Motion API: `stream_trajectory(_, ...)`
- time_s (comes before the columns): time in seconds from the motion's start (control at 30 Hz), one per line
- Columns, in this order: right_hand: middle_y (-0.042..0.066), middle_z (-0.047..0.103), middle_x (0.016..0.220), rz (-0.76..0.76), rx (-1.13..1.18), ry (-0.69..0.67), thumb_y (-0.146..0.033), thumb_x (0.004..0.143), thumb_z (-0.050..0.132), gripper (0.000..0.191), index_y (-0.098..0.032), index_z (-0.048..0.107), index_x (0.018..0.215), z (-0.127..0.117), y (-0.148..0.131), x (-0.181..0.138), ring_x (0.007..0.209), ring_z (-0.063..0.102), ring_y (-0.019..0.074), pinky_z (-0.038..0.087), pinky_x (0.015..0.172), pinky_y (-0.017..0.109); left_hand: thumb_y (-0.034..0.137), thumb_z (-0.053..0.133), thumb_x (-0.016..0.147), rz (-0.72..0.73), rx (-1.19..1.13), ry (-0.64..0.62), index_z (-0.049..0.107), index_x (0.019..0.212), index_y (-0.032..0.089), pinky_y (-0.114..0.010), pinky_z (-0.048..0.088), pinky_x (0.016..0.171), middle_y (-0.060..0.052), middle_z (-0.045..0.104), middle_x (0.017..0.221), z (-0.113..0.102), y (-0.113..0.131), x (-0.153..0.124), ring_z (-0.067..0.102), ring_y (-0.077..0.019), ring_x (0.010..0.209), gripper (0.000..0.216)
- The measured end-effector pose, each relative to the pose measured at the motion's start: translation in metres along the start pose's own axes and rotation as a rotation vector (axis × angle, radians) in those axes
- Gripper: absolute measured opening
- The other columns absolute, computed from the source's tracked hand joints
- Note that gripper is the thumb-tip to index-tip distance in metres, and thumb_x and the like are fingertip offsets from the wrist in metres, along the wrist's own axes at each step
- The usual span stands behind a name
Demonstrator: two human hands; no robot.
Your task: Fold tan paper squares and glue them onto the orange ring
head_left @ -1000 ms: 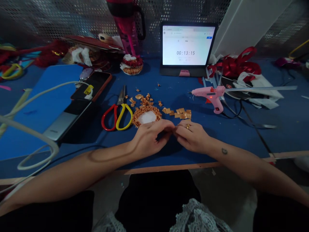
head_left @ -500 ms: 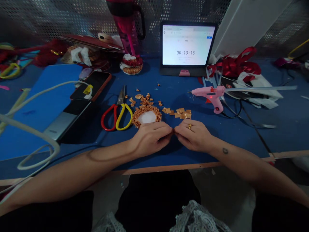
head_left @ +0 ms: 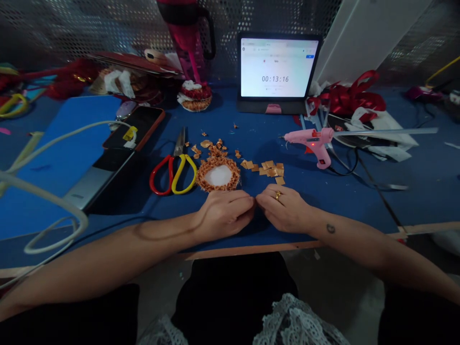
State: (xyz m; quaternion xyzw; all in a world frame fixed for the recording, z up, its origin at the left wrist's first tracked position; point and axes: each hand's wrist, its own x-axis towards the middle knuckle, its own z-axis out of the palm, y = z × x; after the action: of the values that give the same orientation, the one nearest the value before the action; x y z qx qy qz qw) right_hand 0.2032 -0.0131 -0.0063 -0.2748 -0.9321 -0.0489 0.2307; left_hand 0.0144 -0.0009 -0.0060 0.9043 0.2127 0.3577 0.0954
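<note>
My left hand and my right hand rest on the blue table near its front edge, fingertips pinched together where they meet. What they pinch is too small to make out. Just beyond them lies a round white disc ringed with orange folded bits. A small pile of orange paper squares lies to its right, just above my right hand. More orange scraps are scattered behind the disc.
Red-and-yellow scissors lie left of the disc. A pink glue gun stands at the right with its cord. A tablet shows a timer. Two phones, a white cable, red ribbon and a pink bottle surround them.
Both hands have slid slightly down toward the table's front edge, uncovering the disc fully. The fingers stay pinched together. The timer has gone from 00:13:15 to 00:13:16.
</note>
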Motion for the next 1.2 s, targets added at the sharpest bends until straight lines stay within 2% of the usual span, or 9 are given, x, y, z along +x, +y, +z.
stream_trajectory(0.3, 0.002, 0.047, 0.061, -0.003, 0.005, 0.01, -0.007, 0.078, 0.035, 0.019, -0.015, 0.05, 0.071, 0.0016, -0.0011, 0.0013, 0.06, 0.037, 0.0131, 0.036, 0.056, 0.024, 0.012, 0.047, 0.08, -0.019, -0.045, -0.013, 0.055, 0.063, 0.014, -0.015, 0.038, 0.047, 0.001, 0.056, 0.058, 0.0005, -0.0011, -0.0011, 0.052, -0.0061, 0.053, 0.019)
stream_trajectory(0.5, 0.003, 0.052, 0.067, 0.055, 0.128, 0.127, -0.013, 0.081, 0.041, 0.009, -0.015, 0.049, 0.084, -0.0009, 0.0026, 0.0015, 0.066, 0.044, 0.0126, 0.042, 0.064, 0.025, 0.014, 0.05, 0.08, -0.065, -0.047, 0.025, 0.058, 0.08, 0.014, -0.014, 0.044, 0.057, 0.0, 0.062, 0.07, -0.0051, -0.0016, 0.0053, 0.058, -0.0063, 0.062, 0.008)
stream_trajectory(0.67, 0.001, 0.053, 0.068, 0.122, 0.215, 0.141, -0.015, 0.08, 0.045, 0.007, -0.017, 0.048, 0.086, -0.0048, 0.0065, 0.0011, 0.065, 0.046, 0.0115, 0.041, 0.06, 0.024, 0.015, 0.052, 0.078, -0.098, -0.079, 0.014, 0.06, 0.084, 0.015, -0.013, 0.045, 0.058, 0.001, 0.064, 0.072, -0.0061, -0.0037, 0.0067, 0.059, -0.0054, 0.063, 0.01)
stream_trajectory(0.77, 0.001, 0.054, 0.069, 0.108, 0.221, 0.148, -0.015, 0.08, 0.045, 0.006, -0.017, 0.048, 0.085, -0.0053, 0.0072, 0.0016, 0.064, 0.046, 0.0113, 0.041, 0.061, 0.024, 0.015, 0.052, 0.078, -0.104, -0.082, 0.012, 0.06, 0.085, 0.015, -0.013, 0.046, 0.058, 0.001, 0.064, 0.073, -0.0056, -0.0043, 0.0069, 0.059, -0.0053, 0.063, 0.011)
stream_trajectory(1.03, 0.002, 0.056, 0.071, 0.139, 0.221, 0.091, -0.016, 0.079, 0.044, 0.008, -0.017, 0.05, 0.085, -0.0052, 0.0073, -0.0001, 0.066, 0.048, 0.0121, 0.041, 0.062, 0.025, 0.014, 0.052, 0.08, 0.001, 0.02, 0.036, 0.059, 0.087, 0.016, -0.016, 0.049, 0.063, 0.0, 0.065, 0.08, -0.0027, -0.008, 0.003, 0.062, -0.0075, 0.072, 0.011)
stream_trajectory(1.2, 0.002, 0.054, 0.07, 0.131, 0.228, 0.068, -0.015, 0.079, 0.042, 0.009, -0.017, 0.049, 0.085, -0.0041, 0.0064, -0.0003, 0.066, 0.046, 0.012, 0.041, 0.063, 0.025, 0.015, 0.052, 0.081, 0.082, 0.124, 0.022, 0.059, 0.086, 0.016, -0.017, 0.049, 0.061, -0.001, 0.065, 0.084, -0.0025, -0.01, -0.001, 0.062, -0.0083, 0.072, 0.008)
